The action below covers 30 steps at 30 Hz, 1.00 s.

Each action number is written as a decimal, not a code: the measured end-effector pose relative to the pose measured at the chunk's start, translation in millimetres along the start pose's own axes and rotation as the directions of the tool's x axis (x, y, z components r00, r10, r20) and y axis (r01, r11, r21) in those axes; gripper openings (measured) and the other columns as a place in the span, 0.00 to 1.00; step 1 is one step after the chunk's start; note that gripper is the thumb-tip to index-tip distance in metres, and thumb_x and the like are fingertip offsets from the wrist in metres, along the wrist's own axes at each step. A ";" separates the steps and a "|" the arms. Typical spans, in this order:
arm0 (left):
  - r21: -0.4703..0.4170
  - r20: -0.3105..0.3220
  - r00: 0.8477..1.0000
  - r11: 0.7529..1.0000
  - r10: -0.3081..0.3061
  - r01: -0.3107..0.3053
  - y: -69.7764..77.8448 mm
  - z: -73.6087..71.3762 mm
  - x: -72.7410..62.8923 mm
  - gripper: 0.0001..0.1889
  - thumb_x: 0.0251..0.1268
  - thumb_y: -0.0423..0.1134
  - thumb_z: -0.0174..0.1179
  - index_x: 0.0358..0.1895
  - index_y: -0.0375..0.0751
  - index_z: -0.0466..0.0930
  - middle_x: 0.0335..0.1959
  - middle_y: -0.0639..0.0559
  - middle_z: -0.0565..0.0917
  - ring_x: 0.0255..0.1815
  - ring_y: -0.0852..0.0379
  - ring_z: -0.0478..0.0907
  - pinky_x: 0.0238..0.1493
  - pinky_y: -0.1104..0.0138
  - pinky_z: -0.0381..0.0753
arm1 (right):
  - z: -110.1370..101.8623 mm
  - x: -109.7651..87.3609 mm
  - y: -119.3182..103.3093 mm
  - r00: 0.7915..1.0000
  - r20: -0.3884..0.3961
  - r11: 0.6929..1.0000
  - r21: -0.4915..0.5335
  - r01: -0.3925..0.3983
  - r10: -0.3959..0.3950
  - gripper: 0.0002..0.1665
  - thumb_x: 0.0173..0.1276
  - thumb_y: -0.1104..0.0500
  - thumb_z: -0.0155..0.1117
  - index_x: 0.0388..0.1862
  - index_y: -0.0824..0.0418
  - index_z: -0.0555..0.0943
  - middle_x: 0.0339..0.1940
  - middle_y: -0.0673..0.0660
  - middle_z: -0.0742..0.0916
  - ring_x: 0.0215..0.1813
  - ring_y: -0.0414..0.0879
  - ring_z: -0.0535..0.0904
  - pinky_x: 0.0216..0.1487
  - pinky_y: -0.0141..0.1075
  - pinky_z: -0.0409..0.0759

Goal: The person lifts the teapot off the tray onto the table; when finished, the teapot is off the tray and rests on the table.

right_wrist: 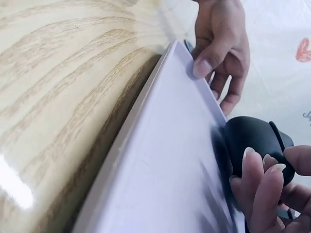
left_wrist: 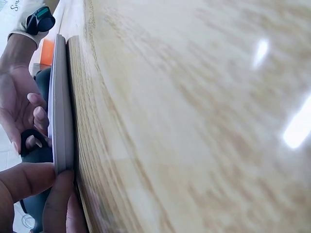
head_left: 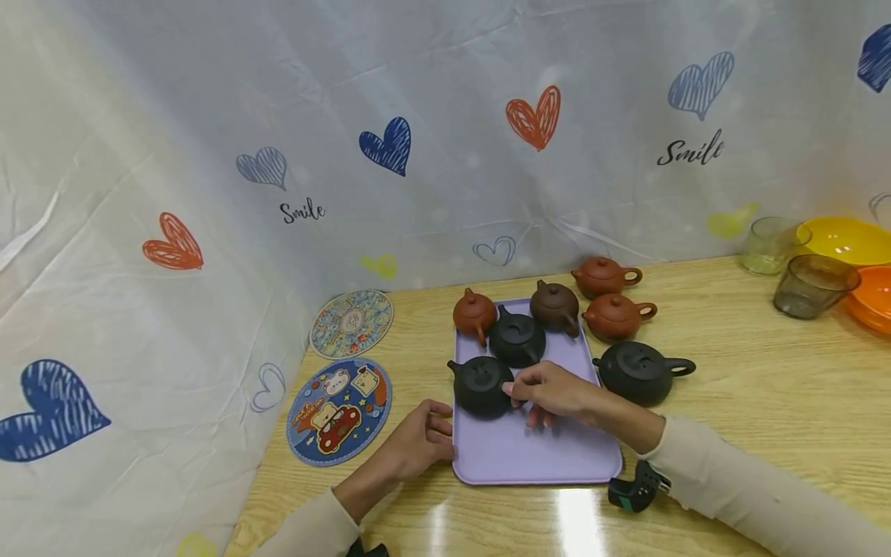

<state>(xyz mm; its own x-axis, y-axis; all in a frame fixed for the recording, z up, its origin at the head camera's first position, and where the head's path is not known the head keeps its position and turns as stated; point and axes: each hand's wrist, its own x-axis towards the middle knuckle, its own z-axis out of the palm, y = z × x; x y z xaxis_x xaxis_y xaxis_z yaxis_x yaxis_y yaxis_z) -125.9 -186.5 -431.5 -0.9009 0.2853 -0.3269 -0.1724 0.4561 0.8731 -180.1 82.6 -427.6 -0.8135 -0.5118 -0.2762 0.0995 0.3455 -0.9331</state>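
On a lilac tray (head_left: 536, 458) stand several small teapots. My right hand (head_left: 560, 393) pinches the handle of the black teapot (head_left: 480, 388) at the tray's left side, its spout pointing left. In the left wrist view that ring-shaped handle (left_wrist: 33, 136) sits between the right fingers. My left hand (head_left: 418, 442) grips the tray's left rim, thumb over the top and fingers along the outside. Behind the held pot are another black teapot (head_left: 517, 340), a reddish-brown teapot (head_left: 475, 314) at the left edge and a dark brown teapot (head_left: 554, 306).
Right of the tray stand two reddish-brown teapots, one (head_left: 605, 276) behind the other (head_left: 616, 316), and a black teapot (head_left: 636, 374). Two round mats (head_left: 339, 411) lie at left. Glass cups (head_left: 810, 288) and orange and yellow bowls (head_left: 845, 236) are far right, near a printed curtain.
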 end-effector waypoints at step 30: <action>0.005 -0.013 1.000 1.000 0.016 -0.016 -2.7 -0.5 0.9 0.32 0.51 0.25 0.68 0.62 0.29 0.67 0.45 0.41 0.79 0.40 0.55 0.80 0.42 0.63 0.83 | -40.5 -47.2 -12.9 0.990 0.069 0.989 -0.065 0.129 -0.125 0.22 0.76 0.49 0.58 0.40 0.69 0.83 0.35 0.67 0.85 0.28 0.45 0.82 0.26 0.37 0.81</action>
<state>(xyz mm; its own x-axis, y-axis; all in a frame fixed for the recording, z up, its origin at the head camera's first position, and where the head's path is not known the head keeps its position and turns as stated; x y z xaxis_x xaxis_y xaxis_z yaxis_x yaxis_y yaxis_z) -126.4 -187.9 -433.9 -0.9088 0.2813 -0.3082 -0.1563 0.4555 0.8764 -166.2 134.1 -393.3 -0.7779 -0.6041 -0.1730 -0.0438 0.3268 -0.9441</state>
